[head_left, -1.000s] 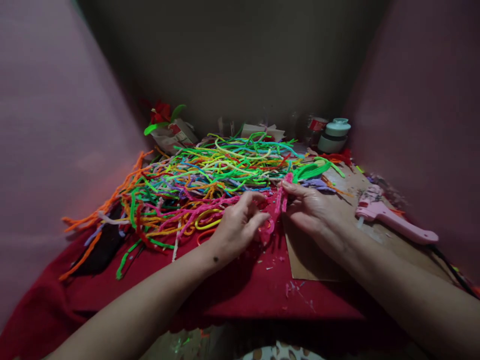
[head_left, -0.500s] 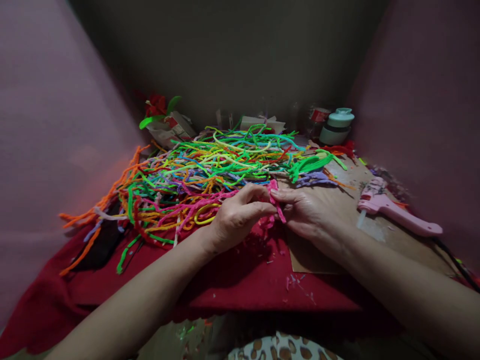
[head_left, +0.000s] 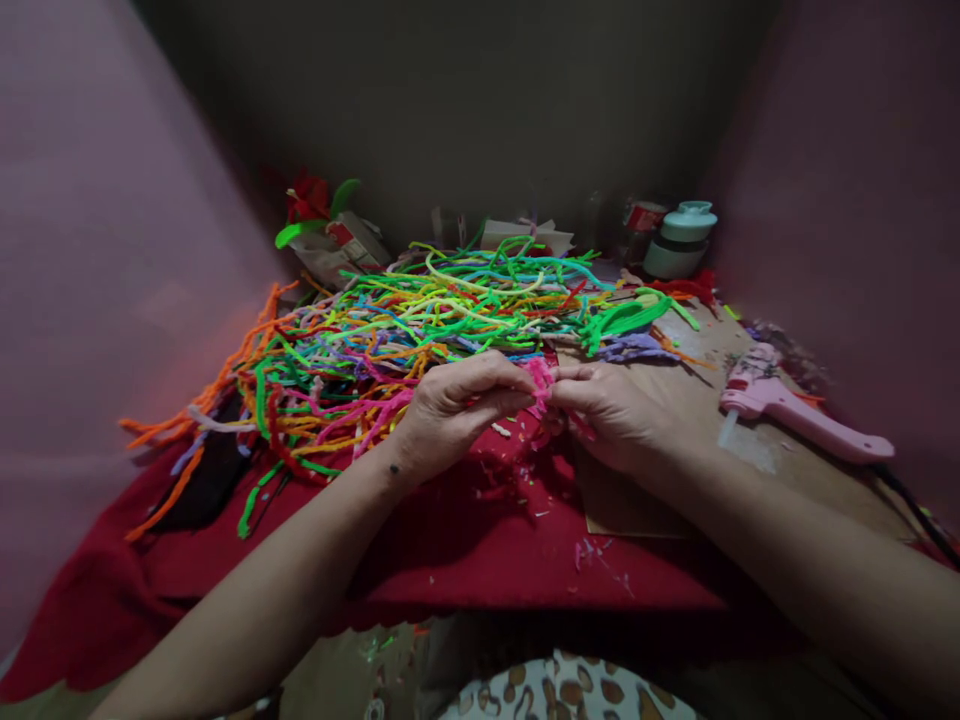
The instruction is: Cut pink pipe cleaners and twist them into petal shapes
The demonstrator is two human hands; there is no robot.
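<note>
A small bent piece of pink pipe cleaner [head_left: 540, 385] is held between my two hands above the red cloth [head_left: 487, 560]. My left hand [head_left: 457, 410] pinches its left side with thumb and forefinger. On its right side, my right hand [head_left: 619, 415] grips it with closed fingertips, and a pink end shows below those fingers. Behind and left of my hands lies a wide heap of colourful pipe cleaners [head_left: 450, 310], with pink strands close to my left wrist.
A pink glue gun [head_left: 802, 405] rests on a brown board [head_left: 682, 490] at the right. At the back stand a pale green-lidded bottle [head_left: 679, 243] and a red flower [head_left: 307, 198] beside a box. Pink scraps dot the cloth.
My left hand has shifted slightly left and up, its fingers straighter. The pink piece now looks more bunched between my fingertips. The yellow loop beside my left hand is no longer visible.
</note>
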